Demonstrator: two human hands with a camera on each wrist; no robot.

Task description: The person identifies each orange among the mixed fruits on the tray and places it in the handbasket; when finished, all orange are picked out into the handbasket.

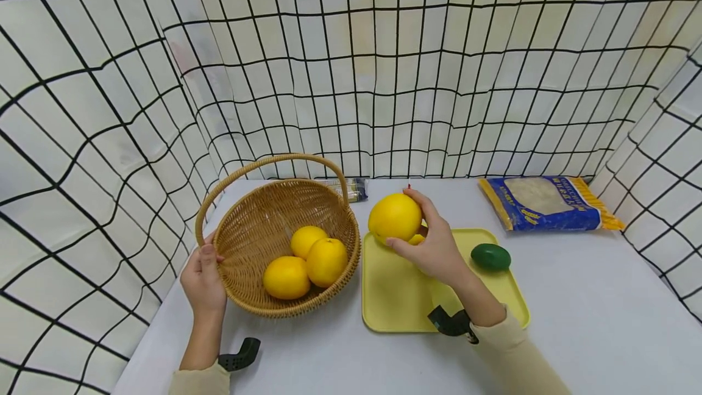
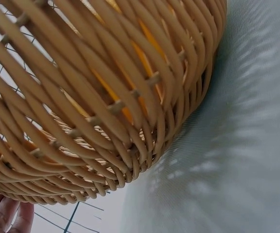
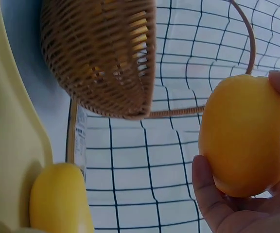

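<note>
My left hand (image 1: 205, 279) grips the wicker basket (image 1: 247, 285) by its left rim, near the foot of the arched handle. The basket's mouth tilts towards me, and yellow citrus fruits (image 1: 286, 277) lie together inside. With thumb and fingers my right hand (image 1: 436, 249) holds another large yellow citrus fruit (image 1: 393, 218), raised over the back left of the yellow tray (image 1: 389, 309), right of the basket. In the right wrist view a yellow fruit (image 3: 60, 199) sits on the tray; the hand mostly hides it from the head view. A dark green oval fruit (image 1: 490, 257) lies at the tray's right.
A blue and yellow food packet (image 1: 554, 203) lies at the back right of the white table (image 1: 307, 358). Behind the basket is a partly hidden clear and dark packet (image 1: 358, 189). Black netting over white sheeting (image 1: 406, 66) encloses the back and sides.
</note>
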